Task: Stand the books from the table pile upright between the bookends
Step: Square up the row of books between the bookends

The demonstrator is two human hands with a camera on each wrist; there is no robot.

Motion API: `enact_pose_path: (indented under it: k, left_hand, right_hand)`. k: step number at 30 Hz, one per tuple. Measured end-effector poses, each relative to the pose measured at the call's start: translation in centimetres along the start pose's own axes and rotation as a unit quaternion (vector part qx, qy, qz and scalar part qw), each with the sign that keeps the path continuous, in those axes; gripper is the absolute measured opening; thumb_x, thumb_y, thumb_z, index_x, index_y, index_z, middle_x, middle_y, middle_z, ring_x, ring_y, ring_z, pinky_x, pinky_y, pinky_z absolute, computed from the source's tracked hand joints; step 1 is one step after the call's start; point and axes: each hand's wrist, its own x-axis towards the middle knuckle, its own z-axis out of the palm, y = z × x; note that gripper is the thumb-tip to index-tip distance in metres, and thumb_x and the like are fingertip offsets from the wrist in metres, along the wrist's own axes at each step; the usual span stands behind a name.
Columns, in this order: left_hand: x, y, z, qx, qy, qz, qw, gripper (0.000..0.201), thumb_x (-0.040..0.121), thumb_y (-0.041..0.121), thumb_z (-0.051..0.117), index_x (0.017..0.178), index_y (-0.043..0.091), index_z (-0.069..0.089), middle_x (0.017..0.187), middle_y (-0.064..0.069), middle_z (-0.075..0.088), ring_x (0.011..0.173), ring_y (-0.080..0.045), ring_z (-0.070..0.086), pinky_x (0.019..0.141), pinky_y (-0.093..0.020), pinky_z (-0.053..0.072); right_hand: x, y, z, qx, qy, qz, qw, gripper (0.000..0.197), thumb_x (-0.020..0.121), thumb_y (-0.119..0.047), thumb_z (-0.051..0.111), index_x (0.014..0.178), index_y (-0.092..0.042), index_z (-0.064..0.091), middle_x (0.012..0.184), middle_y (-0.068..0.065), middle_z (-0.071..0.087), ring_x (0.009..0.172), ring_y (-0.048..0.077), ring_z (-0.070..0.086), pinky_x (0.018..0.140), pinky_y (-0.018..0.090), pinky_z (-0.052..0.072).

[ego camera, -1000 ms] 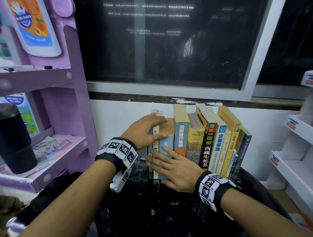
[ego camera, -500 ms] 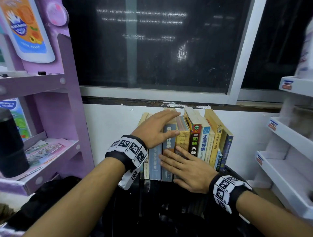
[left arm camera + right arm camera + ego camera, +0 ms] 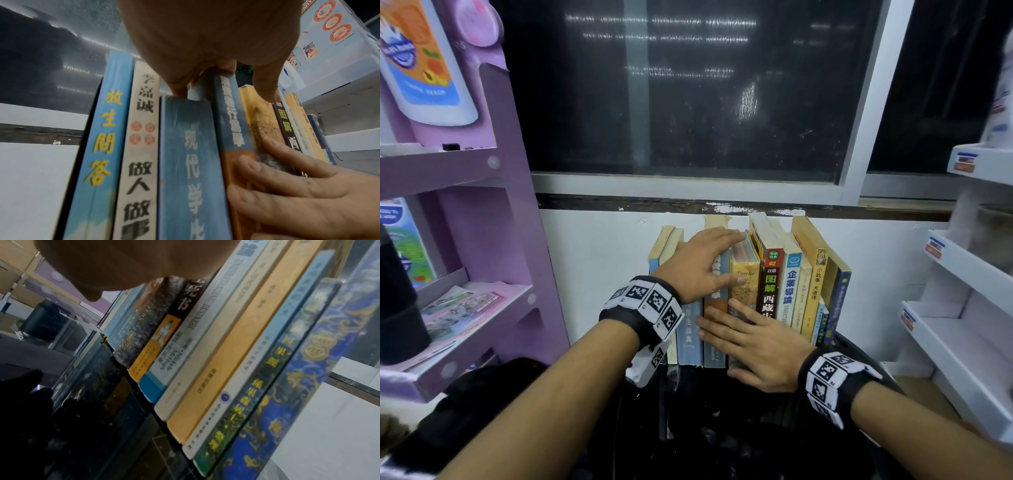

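A row of upright books (image 3: 791, 284) stands on the black glossy table (image 3: 722, 435) against the white wall. My left hand (image 3: 722, 257) lies over the tops of the middle books, fingers stretched to the right, thumb on the yellow book (image 3: 744, 284). In the left wrist view its fingertips (image 3: 180, 91) touch the top of a blue book (image 3: 189, 162). My right hand (image 3: 722, 342) presses flat against the lower spines, fingers straight. A clear bookend (image 3: 329, 293) backs the rightmost dark-blue book (image 3: 287, 402). A dark upright edge (image 3: 86, 129) flanks the leftmost light-blue book (image 3: 102, 129).
A purple display shelf (image 3: 465, 171) with leaflets stands at the left, with a black tumbler (image 3: 397, 308) on it. White shelves (image 3: 962, 274) stand at the right. A dark window (image 3: 688, 102) sits above the books.
Both hands have slid to the right along the row, from the leftmost books to the middle ones. The view has drifted left, so the books sit further right in it.
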Motion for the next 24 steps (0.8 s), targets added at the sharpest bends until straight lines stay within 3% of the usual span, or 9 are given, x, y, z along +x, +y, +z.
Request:
enact_pose_path:
  k: [10,15,24]
  left_hand:
    - [0.3,-0.8,0.9,0.015,0.045,0.028,0.998,0.074,0.077,0.038,0.075,0.142,0.023,0.041,0.148,0.003,0.041,0.139,-0.014,0.03,0.114,-0.025,0.019]
    - [0.4,-1.3,1.2,0.014,0.059,0.036,0.998,0.073,0.076,0.035,0.076,0.14,0.022,0.044,0.146,0.002,0.044,0.138,-0.015,0.033,0.115,-0.03,0.024]
    - [0.5,-1.7,1.6,0.022,0.081,0.043,0.995,0.069,0.076,0.034,0.076,0.138,0.022,0.046,0.143,0.002,0.047,0.136,-0.014,0.036,0.11,-0.021,0.021]
  right_hand:
    - [0.5,0.3,1.2,-0.018,0.011,0.004,1.0,0.076,0.096,-0.053,0.035,0.154,-0.01,0.012,0.162,0.008,0.008,0.15,0.022,0.002,0.12,0.045,-0.003]
    - [0.7,0.5,1.6,-0.027,0.015,-0.001,1.0,0.076,0.096,-0.053,0.035,0.154,-0.01,0.013,0.162,0.008,0.008,0.15,0.023,0.001,0.12,0.046,-0.002]
    - [1.0,0.8,1.8,-0.032,0.02,-0.007,0.999,0.076,0.096,-0.053,0.036,0.154,-0.01,0.015,0.162,0.007,0.008,0.15,0.021,0.0,0.12,0.046,-0.004]
